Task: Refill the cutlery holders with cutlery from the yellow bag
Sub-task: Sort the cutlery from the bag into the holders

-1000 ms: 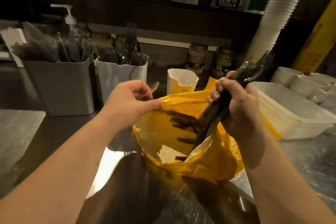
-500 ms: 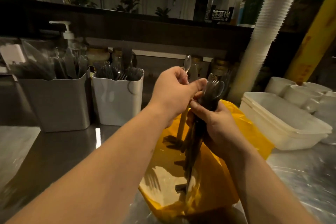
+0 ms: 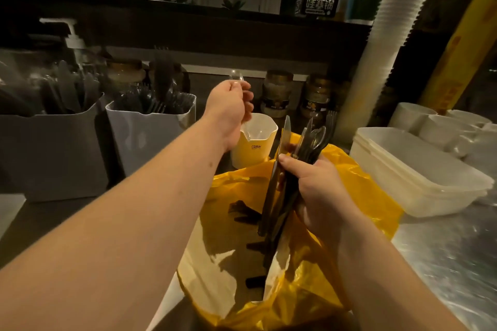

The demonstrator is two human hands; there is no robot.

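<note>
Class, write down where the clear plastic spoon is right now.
In the head view, near centre, the left hand pinches the clear spoon upright over the small yellow holder, right of the white fork holder.

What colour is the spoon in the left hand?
Clear, see-through spoon, best seen in the head view.

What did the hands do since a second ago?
The left hand let go of the yellow bag, pinched a clear spoon out of the bundle of dark cutlery and carried it away to the left, over the small cream holder. The right hand still grips that bundle above the bag. The grey holder and the white holder stayed put.
</note>
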